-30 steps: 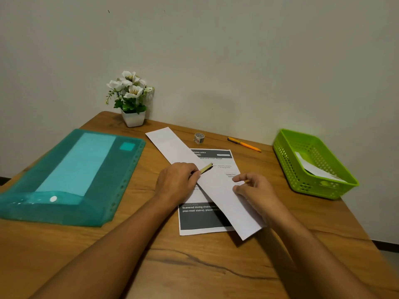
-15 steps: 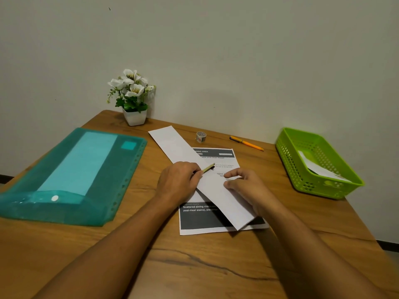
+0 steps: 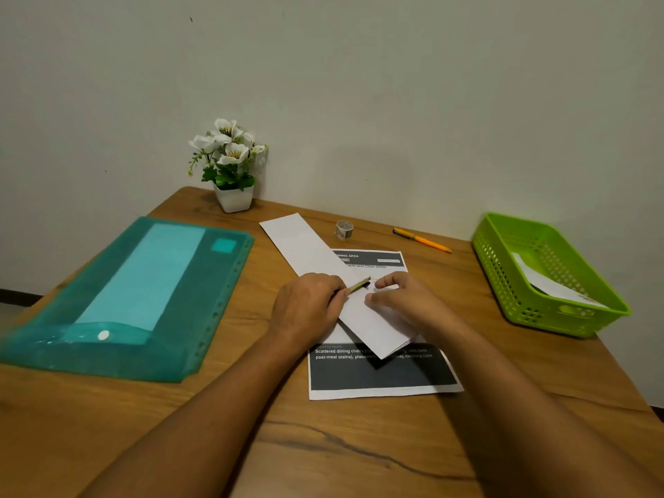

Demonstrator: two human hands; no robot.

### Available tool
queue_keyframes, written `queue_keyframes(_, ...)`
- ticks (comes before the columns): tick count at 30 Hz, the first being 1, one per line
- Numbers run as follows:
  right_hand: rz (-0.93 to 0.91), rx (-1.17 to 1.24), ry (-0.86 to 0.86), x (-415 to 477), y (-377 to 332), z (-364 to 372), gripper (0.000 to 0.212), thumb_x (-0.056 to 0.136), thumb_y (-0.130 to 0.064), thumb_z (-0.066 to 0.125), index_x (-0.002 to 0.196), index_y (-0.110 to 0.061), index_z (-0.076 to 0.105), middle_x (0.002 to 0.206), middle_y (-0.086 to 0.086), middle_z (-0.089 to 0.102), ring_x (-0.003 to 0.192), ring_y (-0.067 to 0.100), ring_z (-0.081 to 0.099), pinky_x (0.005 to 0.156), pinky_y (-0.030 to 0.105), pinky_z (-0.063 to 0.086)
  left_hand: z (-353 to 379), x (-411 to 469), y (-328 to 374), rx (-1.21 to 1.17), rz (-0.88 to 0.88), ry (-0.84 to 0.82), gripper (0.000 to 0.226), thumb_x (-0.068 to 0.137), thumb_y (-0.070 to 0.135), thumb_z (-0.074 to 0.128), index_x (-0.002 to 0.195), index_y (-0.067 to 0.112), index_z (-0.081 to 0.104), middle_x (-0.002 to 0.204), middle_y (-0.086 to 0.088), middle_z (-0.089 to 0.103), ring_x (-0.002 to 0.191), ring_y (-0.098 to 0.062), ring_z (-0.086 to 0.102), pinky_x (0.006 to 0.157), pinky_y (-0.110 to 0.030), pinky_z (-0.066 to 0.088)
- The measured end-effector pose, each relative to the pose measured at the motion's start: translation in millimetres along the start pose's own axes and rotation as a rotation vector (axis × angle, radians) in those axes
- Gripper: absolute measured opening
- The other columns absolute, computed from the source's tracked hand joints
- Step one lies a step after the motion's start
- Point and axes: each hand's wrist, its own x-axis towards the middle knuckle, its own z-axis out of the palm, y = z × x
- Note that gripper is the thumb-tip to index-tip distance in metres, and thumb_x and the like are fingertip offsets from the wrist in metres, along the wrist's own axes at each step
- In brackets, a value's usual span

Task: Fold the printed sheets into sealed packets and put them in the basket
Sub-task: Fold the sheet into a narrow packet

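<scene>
A long white folded strip of paper (image 3: 305, 246) lies diagonally across a flat printed sheet (image 3: 381, 379) in the middle of the table. My left hand (image 3: 309, 310) presses on the strip and grips a thin greenish stick (image 3: 359, 285). My right hand (image 3: 406, 300) holds the strip's near end, which is doubled back over itself towards the middle. The green basket (image 3: 503, 278) stands at the right with a white folded packet (image 3: 549, 285) inside.
A teal plastic folder (image 3: 136, 300) covers the table's left side. A white pot of flowers (image 3: 231, 167) stands at the back by the wall. A small tape roll (image 3: 344, 230) and an orange pen (image 3: 422, 240) lie behind the sheets.
My right hand has moved left and away from me, carrying the strip's near end over itself, so the strip looks shorter. My left hand has stayed in place.
</scene>
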Motion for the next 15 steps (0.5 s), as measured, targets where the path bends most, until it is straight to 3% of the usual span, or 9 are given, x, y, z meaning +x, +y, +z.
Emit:
queue_keyframes(2,0.036,-0.035,-0.062,-8,5,-13,0.032,0.09,-0.024,0.081,0.117,-0.024,0.064,0.106,0.003,0.068,0.079,0.014,0.07,0.046,0.02,0.049,1,1,-1,0.003,0.012,-0.004,0.027,0.102,0.041,0.055,0.109,0.025,0.076,0.097,0.007,0.075,0.087,-0.013,0.065,0.069,-0.035,0.057)
queue_keyframes(6,0.061,0.005,-0.147,-17,25,-28,0.032,0.089,-0.017,0.08,0.117,-0.02,0.065,0.097,0.006,0.077,0.058,0.012,0.062,0.046,0.025,0.043,4,2,-3,0.03,0.024,-0.015,0.027,0.102,0.041,0.054,0.104,0.025,0.076,0.092,0.007,0.074,0.083,-0.015,0.065,0.064,-0.036,0.056)
queue_keyframes(10,0.037,0.072,-0.128,-18,31,-25,0.032,0.09,-0.007,0.076,0.118,-0.014,0.063,0.068,0.0,0.069,0.048,0.01,0.051,0.041,0.022,0.032,4,1,-2,0.035,0.035,-0.006,0.026,0.102,0.04,0.055,0.103,0.025,0.076,0.092,0.007,0.074,0.084,-0.016,0.066,0.062,-0.034,0.053)
queue_keyframes(15,0.077,0.196,-0.047,-6,12,0,0.027,0.094,-0.004,0.071,0.116,-0.014,0.059,0.059,0.002,0.062,0.043,0.01,0.051,0.04,0.021,0.036,0,-1,2,0.023,0.062,-0.007,0.027,0.103,0.041,0.054,0.109,0.026,0.075,0.098,0.007,0.075,0.088,-0.013,0.065,0.065,-0.029,0.05)
